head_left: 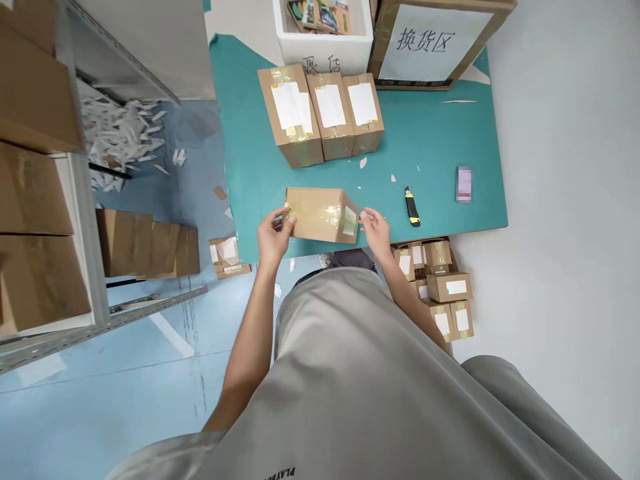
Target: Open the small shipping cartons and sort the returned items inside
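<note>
A taped cardboard box [315,213] lies near the front edge of the green table, between both hands. Clear tape runs along its top, and a pale label shows on its right end. My left hand [274,235] grips the box's left end, thumb on top and fingers at the edge. At the right end, the closed fingertips of my right hand [376,232] meet the box's edge. Right of that hand lies a black and yellow utility knife [412,207]. Behind the box stand three labelled cardboard boxes [327,117] side by side.
On the green table [435,140] are a pink-screened phone [464,185], paper scraps, a white foam bin [325,50] and a large carton [435,43] with a handwritten sheet. Parcels [450,288] are piled below on the right. A shelf with cartons [40,93] stands left.
</note>
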A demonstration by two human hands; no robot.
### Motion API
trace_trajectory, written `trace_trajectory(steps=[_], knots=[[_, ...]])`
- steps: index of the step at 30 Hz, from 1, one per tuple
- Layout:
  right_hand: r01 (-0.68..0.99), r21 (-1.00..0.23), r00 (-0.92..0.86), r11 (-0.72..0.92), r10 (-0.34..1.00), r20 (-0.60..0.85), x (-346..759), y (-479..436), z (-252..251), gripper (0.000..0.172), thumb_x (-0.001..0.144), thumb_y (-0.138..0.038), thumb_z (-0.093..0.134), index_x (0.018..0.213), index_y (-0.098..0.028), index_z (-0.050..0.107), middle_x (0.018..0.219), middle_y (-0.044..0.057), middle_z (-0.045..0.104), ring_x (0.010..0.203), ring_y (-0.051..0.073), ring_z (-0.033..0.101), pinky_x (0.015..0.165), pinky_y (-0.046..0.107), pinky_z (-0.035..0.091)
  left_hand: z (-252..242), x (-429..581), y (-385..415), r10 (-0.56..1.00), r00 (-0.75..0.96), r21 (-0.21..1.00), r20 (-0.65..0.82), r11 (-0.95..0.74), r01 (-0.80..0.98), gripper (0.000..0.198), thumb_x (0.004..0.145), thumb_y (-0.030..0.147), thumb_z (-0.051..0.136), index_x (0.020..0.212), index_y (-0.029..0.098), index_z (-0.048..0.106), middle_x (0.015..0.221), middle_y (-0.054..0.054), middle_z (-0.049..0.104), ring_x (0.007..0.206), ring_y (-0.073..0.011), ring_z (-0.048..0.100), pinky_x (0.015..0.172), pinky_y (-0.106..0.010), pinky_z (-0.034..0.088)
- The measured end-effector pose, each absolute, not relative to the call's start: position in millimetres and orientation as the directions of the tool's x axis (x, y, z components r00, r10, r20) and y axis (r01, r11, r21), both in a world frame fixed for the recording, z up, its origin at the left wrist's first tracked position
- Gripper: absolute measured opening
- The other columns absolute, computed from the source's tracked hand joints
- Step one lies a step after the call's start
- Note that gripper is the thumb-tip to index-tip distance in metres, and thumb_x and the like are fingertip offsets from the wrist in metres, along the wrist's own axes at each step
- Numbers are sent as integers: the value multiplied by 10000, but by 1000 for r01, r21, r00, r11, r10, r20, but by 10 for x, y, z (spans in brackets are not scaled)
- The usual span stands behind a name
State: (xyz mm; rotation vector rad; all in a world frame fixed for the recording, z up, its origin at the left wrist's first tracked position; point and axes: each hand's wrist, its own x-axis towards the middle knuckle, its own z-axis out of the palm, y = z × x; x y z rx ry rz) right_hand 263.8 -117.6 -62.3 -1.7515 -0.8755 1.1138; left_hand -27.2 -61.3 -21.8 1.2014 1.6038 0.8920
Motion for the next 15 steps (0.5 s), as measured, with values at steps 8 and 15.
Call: trace_trajectory(steps=[8, 15], knots=[[93, -820, 111, -565, 824, -555, 2328, -995, -1140, 445, 935, -565, 858, 1195, -206, 813, 1279, 138, 870, 1202, 316, 823, 1086, 535, 671, -655, -1041, -361, 931, -262, 894, -253, 329, 304, 458, 903, 537, 807, 1186, 177, 809, 1307, -152, 823, 1240, -303, 763, 1089, -412, 614], [174, -834, 90, -523, 852, -516, 1828, -851, -1074, 537, 884, -545, 953, 1280, -206, 826, 1155, 95, 868, 1020, 284, 845, 1022, 478, 697, -786, -1288, -370, 783, -290, 774, -550, 609, 176, 442, 714, 504, 864, 1026, 227, 715, 880, -30, 776, 905, -196, 701, 822, -309, 586]])
